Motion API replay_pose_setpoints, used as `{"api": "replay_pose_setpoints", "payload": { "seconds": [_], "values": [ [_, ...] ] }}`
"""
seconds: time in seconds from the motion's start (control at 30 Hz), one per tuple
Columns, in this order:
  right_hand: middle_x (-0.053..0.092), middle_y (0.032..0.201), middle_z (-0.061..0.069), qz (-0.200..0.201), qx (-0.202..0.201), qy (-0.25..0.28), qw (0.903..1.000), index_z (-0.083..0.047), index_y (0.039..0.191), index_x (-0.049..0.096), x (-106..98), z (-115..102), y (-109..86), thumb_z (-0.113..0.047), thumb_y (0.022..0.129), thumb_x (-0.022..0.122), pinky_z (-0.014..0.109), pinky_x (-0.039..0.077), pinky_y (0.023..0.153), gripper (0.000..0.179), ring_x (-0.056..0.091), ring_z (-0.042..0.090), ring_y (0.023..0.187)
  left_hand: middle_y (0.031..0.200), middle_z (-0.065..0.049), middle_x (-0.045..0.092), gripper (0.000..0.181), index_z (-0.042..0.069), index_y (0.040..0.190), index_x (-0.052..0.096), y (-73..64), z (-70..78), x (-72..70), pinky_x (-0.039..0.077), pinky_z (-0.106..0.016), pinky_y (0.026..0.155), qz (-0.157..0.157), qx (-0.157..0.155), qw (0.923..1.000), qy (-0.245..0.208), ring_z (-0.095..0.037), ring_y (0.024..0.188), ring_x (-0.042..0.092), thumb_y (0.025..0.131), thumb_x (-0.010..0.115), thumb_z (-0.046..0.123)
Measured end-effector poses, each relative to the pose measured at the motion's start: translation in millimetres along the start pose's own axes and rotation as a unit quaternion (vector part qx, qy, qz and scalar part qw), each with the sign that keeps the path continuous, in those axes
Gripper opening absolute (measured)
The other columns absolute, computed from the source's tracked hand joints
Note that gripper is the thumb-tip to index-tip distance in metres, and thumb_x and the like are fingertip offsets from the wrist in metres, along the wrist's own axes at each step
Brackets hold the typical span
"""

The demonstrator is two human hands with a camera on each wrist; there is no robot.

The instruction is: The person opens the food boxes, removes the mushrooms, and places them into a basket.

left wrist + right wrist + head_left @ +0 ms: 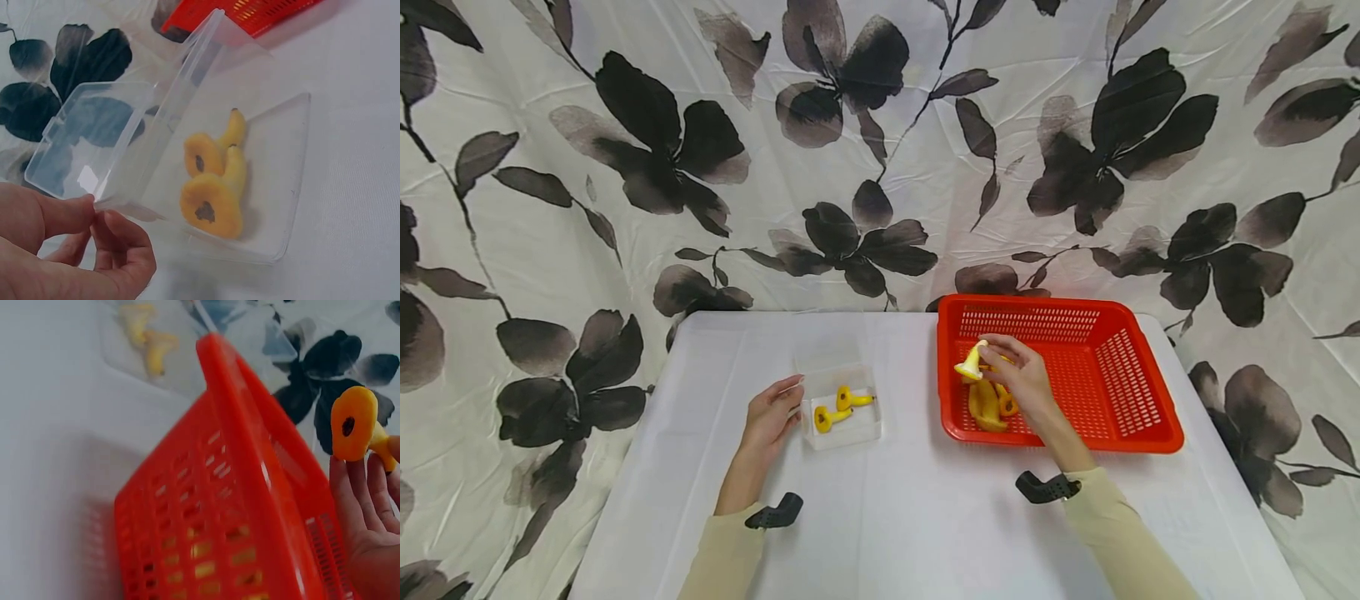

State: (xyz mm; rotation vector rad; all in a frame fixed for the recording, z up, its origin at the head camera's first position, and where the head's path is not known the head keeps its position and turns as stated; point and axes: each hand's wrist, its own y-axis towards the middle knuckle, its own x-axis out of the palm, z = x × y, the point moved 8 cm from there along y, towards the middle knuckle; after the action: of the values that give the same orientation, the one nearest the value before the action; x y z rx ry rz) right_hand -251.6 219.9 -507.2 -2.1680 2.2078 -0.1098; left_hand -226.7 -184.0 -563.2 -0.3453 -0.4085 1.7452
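Note:
My left hand (772,408) pinches the left edge of a clear plastic box (290,206) between thumb and index finger. The box's lid (94,137) stands folded back. Two yellow mushroom-shaped pieces (212,205) lie inside, each with a dark spot on its orange-yellow cap. Over the left part of a red basket (1060,440), my right hand (1021,375) holds another yellow mushroom-shaped piece (354,424) by its stem, cap pointing away from the fingers. Below that hand, several more yellow pieces (985,408) lie in the basket, partly hidden by it.
A white cloth covers the table (880,525). Behind it hangs a white curtain (955,183) with dark flowers. The basket's raised, slotted walls stand to the right of the box. Black wrist devices (775,511) sit on both sleeves.

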Motion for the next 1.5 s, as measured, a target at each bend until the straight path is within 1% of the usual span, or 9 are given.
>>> {"api": "replay_pose_setpoints", "payload": {
  "seconds": [0.2, 0.33, 0.47, 0.57, 0.8, 1.0, 1.1, 1.27, 1.5],
  "values": [
    [0.065, 0.122, 0.002, 0.014, 0.018, -0.028, 0.9993, 0.004, 0.140, 0.055, -30.6, 9.2, -5.8, -0.031, 0.100, 0.069, 0.030, 0.058, 0.087, 0.055, 0.069, 0.009, 0.101, 0.121, -0.008, 0.061, 0.039, 0.006, 0.142, 0.059, 2.2, -1.3, 0.7, 0.049, -0.017, 0.068, 0.005, 0.001, 1.0000, 0.001, -0.019, 0.099, 0.059, 0.104, 0.062, 0.015],
    [0.065, 0.123, 0.006, 0.016, 0.025, -0.072, 0.9970, 0.004, 0.139, 0.056, -46.1, 14.8, -8.9, -0.032, 0.101, 0.069, 0.033, 0.058, 0.088, 0.054, 0.069, 0.007, 0.098, 0.117, -0.007, 0.061, 0.038, 0.006, 0.142, 0.060, 3.0, -0.7, 0.8, 0.048, -0.017, 0.068, 0.003, 0.006, 1.0000, 0.002, -0.018, 0.097, 0.059, 0.104, 0.062, 0.015],
    [0.063, 0.125, 0.016, -0.005, 0.033, -0.111, 0.9932, 0.005, 0.139, 0.056, -54.0, 19.1, -11.4, -0.031, 0.101, 0.068, 0.039, 0.058, 0.091, 0.053, 0.067, 0.006, 0.099, 0.109, -0.001, 0.060, 0.039, 0.005, 0.142, 0.059, 3.5, -0.5, -0.3, 0.048, -0.017, 0.068, 0.002, 0.009, 1.0000, 0.001, -0.018, 0.097, 0.058, 0.105, 0.061, 0.015],
    [0.062, 0.123, 0.021, -0.028, 0.041, -0.134, 0.9897, 0.007, 0.138, 0.056, -55.9, 21.8, -13.1, -0.029, 0.102, 0.068, 0.037, 0.059, 0.088, 0.053, 0.067, 0.010, 0.100, 0.104, 0.003, 0.060, 0.038, 0.005, 0.142, 0.059, 3.8, -0.5, -0.9, 0.048, -0.017, 0.068, 0.003, 0.011, 0.9999, -0.002, -0.018, 0.097, 0.058, 0.105, 0.061, 0.014],
    [0.065, 0.117, 0.023, -0.089, 0.055, -0.241, 0.9647, 0.010, 0.134, 0.058, -53.4, 27.0, -15.1, -0.022, 0.102, 0.067, 0.039, 0.059, 0.086, 0.046, 0.068, 0.026, 0.099, 0.104, 0.002, 0.059, 0.037, 0.004, 0.140, 0.060, 4.2, -0.9, -1.3, 0.048, -0.017, 0.067, 0.005, 0.012, 0.9999, -0.001, -0.017, 0.093, 0.058, 0.104, 0.061, 0.013],
    [0.068, 0.102, 0.016, -0.095, 0.053, -0.322, 0.9405, 0.009, 0.127, 0.063, -58.5, 31.7, -15.2, -0.014, 0.100, 0.068, 0.032, 0.053, 0.068, 0.035, 0.063, 0.024, 0.085, 0.105, 0.001, 0.060, 0.039, 0.005, 0.141, 0.059, 2.6, -0.7, -1.0, 0.048, -0.017, 0.067, 0.002, 0.010, 0.9999, -0.002, -0.016, 0.091, 0.058, 0.104, 0.063, 0.014],
    [0.069, 0.101, 0.017, -0.091, 0.059, -0.351, 0.9301, 0.008, 0.123, 0.065, -61.7, 34.8, -15.6, -0.011, 0.099, 0.069, 0.030, 0.051, 0.066, 0.031, 0.063, 0.024, 0.082, 0.105, 0.001, 0.060, 0.039, 0.005, 0.142, 0.059, 2.6, -1.2, -0.7, 0.048, -0.017, 0.067, -0.001, 0.012, 0.9999, -0.004, -0.017, 0.092, 0.058, 0.104, 0.063, 0.014],
    [0.070, 0.099, 0.019, -0.085, 0.062, -0.378, 0.9199, 0.008, 0.118, 0.066, -62.6, 36.2, -14.1, -0.007, 0.096, 0.071, 0.029, 0.051, 0.068, 0.027, 0.064, 0.025, 0.085, 0.106, 0.000, 0.059, 0.038, 0.005, 0.141, 0.059, 3.8, -4.0, -0.8, 0.048, -0.017, 0.068, 0.001, 0.014, 0.9999, -0.003, -0.021, 0.097, 0.058, 0.104, 0.063, 0.014],
    [0.068, 0.093, 0.016, -0.051, 0.040, -0.387, 0.9197, 0.010, 0.120, 0.064, -63.3, 29.3, -13.5, -0.011, 0.097, 0.071, 0.027, 0.044, 0.059, 0.031, 0.057, 0.020, 0.074, 0.110, -0.001, 0.059, 0.037, 0.008, 0.141, 0.060, 5.7, -6.3, -0.5, 0.048, -0.016, 0.069, 0.000, 0.013, 0.9999, -0.004, -0.023, 0.100, 0.056, 0.105, 0.061, 0.015]
  ]
}}
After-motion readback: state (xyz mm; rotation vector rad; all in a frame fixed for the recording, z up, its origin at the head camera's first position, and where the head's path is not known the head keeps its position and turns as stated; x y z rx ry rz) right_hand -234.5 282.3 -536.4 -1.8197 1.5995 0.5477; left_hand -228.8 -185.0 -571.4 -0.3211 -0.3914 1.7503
